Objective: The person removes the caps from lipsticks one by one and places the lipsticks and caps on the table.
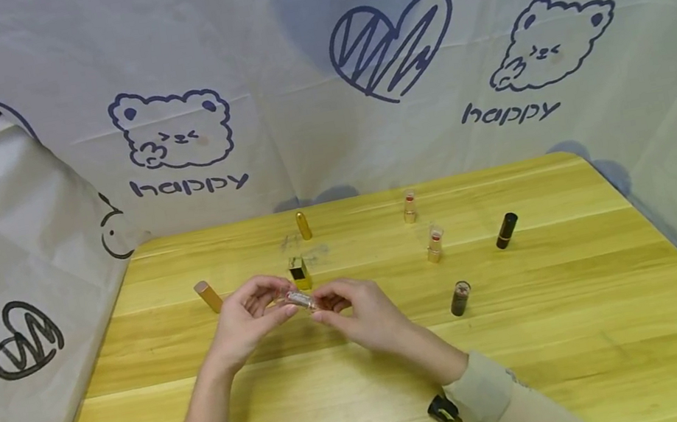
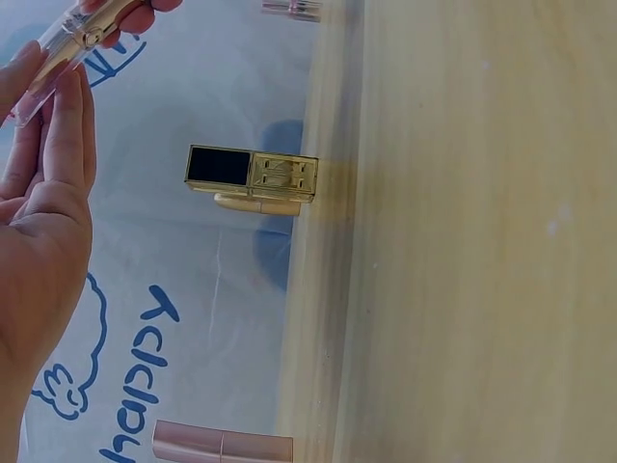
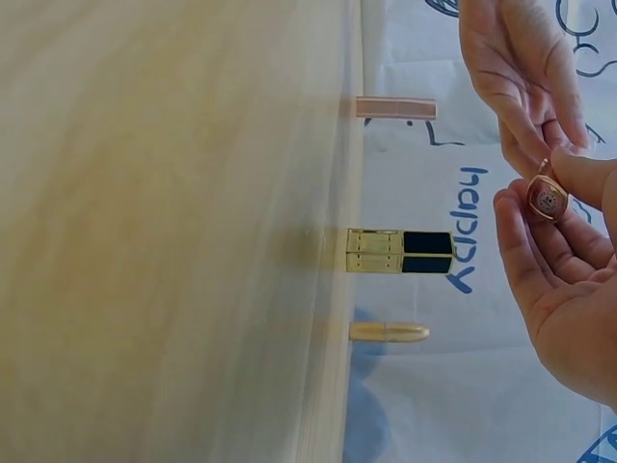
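Note:
Both hands meet over the table's middle, holding one lipstick (image 1: 299, 298) with a clear cap and a gold base. My left hand (image 1: 242, 324) pinches the clear cap end between thumb and fingers. The gold base is pinched by my right hand (image 1: 364, 313); in the right wrist view its round-cornered underside (image 3: 549, 199) faces the camera. Seen from the left wrist, the lipstick (image 2: 60, 60) slants between the two hands. Just behind the hands stands a square black-and-gold lipstick (image 1: 300, 274). A rose-gold tube (image 1: 208, 296) is upright left of my left hand.
A gold bullet-shaped tube (image 1: 304, 226) stands near the back edge. To the right are two clear-capped lipsticks, one farther back (image 1: 409, 211) and one nearer (image 1: 434, 247), a black tube (image 1: 506, 231) and a dark tube (image 1: 459, 300). Printed cloth (image 1: 299, 135) hangs behind the table.

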The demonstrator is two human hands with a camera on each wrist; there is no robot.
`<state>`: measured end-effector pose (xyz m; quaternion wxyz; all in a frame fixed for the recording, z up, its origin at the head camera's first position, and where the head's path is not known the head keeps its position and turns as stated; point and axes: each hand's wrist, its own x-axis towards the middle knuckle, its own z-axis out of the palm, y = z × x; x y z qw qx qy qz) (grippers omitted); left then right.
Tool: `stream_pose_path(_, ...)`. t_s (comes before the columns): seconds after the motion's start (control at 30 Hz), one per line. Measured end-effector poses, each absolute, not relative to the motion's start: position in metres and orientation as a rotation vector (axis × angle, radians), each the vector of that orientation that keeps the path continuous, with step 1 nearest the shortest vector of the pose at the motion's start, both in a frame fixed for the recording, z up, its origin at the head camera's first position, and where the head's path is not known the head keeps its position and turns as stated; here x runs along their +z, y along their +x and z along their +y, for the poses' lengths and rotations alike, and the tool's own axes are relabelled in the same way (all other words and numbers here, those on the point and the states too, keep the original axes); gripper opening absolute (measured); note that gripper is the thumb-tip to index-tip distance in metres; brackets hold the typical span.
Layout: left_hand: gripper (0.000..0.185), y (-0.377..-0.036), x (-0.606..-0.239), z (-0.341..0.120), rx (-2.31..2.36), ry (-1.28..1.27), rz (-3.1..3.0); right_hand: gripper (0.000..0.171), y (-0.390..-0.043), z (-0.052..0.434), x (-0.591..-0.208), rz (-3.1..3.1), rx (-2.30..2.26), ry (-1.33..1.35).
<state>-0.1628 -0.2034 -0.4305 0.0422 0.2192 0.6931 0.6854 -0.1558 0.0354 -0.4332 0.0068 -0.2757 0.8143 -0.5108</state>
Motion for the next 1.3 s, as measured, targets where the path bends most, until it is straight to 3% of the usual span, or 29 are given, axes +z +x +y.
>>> stream_pose_path(1.3, 0.028, -0.164, -0.428, -0.215, 2.159, 0.573, 2.211, 0.023, -0.159, 0.039, -0.434, 2.592, -1.586, -0.869)
